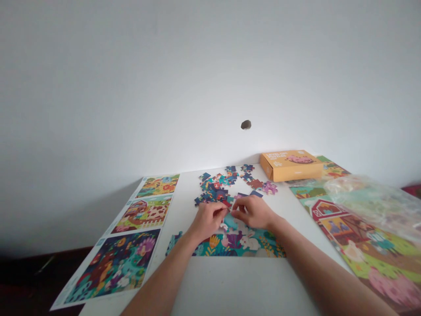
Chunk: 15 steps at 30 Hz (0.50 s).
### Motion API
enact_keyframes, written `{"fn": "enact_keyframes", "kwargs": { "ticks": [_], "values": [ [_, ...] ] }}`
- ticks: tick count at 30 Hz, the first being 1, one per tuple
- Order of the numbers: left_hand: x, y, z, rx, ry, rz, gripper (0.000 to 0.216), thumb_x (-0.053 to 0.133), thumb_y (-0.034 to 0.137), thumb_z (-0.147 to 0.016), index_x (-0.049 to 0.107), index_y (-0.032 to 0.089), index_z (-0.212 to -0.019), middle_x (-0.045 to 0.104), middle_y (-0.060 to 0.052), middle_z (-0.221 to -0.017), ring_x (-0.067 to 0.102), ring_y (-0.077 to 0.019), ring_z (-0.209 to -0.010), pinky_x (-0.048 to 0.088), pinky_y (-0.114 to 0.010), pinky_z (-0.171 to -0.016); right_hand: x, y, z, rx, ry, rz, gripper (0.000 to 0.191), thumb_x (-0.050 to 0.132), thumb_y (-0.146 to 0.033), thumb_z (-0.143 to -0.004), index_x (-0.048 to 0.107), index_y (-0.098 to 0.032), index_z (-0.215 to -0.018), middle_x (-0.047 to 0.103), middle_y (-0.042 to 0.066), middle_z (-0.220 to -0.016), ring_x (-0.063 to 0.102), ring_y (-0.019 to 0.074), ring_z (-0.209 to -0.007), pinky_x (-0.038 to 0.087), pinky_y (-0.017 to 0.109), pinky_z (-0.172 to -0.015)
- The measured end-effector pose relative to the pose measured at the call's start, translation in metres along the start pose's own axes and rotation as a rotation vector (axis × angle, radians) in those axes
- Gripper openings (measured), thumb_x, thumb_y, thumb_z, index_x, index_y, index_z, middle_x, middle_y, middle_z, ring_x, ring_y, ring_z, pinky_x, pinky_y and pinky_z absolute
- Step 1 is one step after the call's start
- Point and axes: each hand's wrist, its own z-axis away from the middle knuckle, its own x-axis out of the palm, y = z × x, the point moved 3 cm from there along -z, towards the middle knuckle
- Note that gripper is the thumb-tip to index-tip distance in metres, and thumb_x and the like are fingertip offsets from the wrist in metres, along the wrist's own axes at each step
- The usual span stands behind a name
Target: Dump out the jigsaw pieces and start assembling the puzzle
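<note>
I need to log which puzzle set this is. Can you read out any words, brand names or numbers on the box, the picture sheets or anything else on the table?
Orange cardboard box: pale lettering on the lid, too blurred to read.
Long paper sheet of three pictures: small blue corner marks, too small to read.
Large farm-scene sheet with a red barn: no readable text.
Loose puzzle pieces by the left hand and right hand: no text.
</note>
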Motion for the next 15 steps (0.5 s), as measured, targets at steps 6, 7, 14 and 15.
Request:
{"fn": "enact_keyframes", "kwargs": {
  "ticks": [6, 7, 14, 15],
  "values": [
    [-0.0016, -0.0006, 0.0016, -0.1, 0.039, -0.047, 0.038, 0.042, 0.041, -0.096, 0.056, 0.02, -0.066, 0.067, 0.002, -0.057, 0.062, -0.0127, -0.054, 0.041, -0.021, -0.058, 0.0049, -0.0016, -0.0012, -0.028, 0.036, -0.093, 0.019, 0.058, -0.032, -0.086, 0.067, -0.019, -0.077, 0.064, -0.001, -0.067, 0.052, 0.0098, -0.058, 0.033, 0.021, -0.057],
    [-0.0026, -0.0007, 0.0018, -0.118, 0.049, -0.066, 0.04, 0.04, 0.041, -0.096, 0.054, 0.021, -0.065, 0.066, 0.002, -0.055, 0.06, -0.0123, -0.051, 0.04, -0.021, -0.057, 0.0042, -0.0013, -0.0009, -0.026, 0.042, -0.1, 0.018, 0.058, -0.031, -0.085, 0.066, -0.019, -0.076, 0.064, -0.001, -0.066, 0.051, 0.0096, -0.057, 0.033, 0.021, -0.056],
    [-0.0054, 0.0014, 0.0011, -0.158, 0.064, -0.168, 0.042, 0.04, 0.042, -0.095, 0.054, 0.022, -0.062, 0.063, 0.001, -0.051, 0.056, -0.0129, -0.044, 0.035, -0.024, -0.051, 0.0091, -0.0066, 0.0007, -0.03, 0.012, -0.247, 0.019, 0.055, -0.03, -0.088, 0.063, -0.018, -0.077, 0.063, -0.001, -0.063, 0.052, 0.0095, -0.055, 0.034, 0.02, -0.053],
    [-0.0054, 0.0011, 0.0009, -0.162, 0.07, -0.181, 0.042, 0.04, 0.042, -0.096, 0.055, 0.022, -0.063, 0.063, 0.001, -0.052, 0.057, -0.0134, -0.046, 0.035, -0.024, -0.052, 0.0119, -0.0084, 0.001, -0.032, -0.013, -0.28, 0.019, 0.054, -0.03, -0.088, 0.063, -0.018, -0.078, 0.063, -0.002, -0.062, 0.052, 0.0095, -0.054, 0.034, 0.02, -0.053]
  ]
}}
